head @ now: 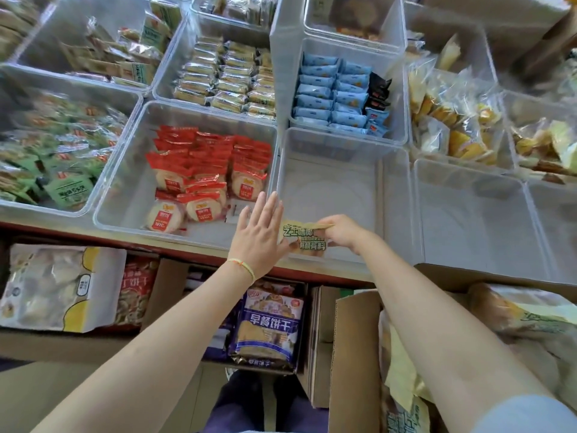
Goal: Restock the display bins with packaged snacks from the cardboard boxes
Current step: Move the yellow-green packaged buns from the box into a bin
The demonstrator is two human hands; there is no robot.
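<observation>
My right hand (pixel 342 231) grips a yellow-and-green snack packet (pixel 304 237) over the near edge of an empty clear bin (pixel 331 170). My left hand (pixel 257 232) is held flat with straight fingers, and its thumb side touches the packet's left end. An open cardboard box (pixel 356 345) at lower right holds large yellow-green bags (pixel 530 320) of the same snack.
Clear bins surround the empty one: red round-cracker packs (pixel 199 179) to its left, blue packs (pixel 331 92) behind, green packs (pixel 56 157) far left, yellow bagged snacks (pixel 452 120) at right. Two more empty bins (pixel 468 214) lie right. Under the counter sit a blue biscuit bag (pixel 268 326) and other boxes.
</observation>
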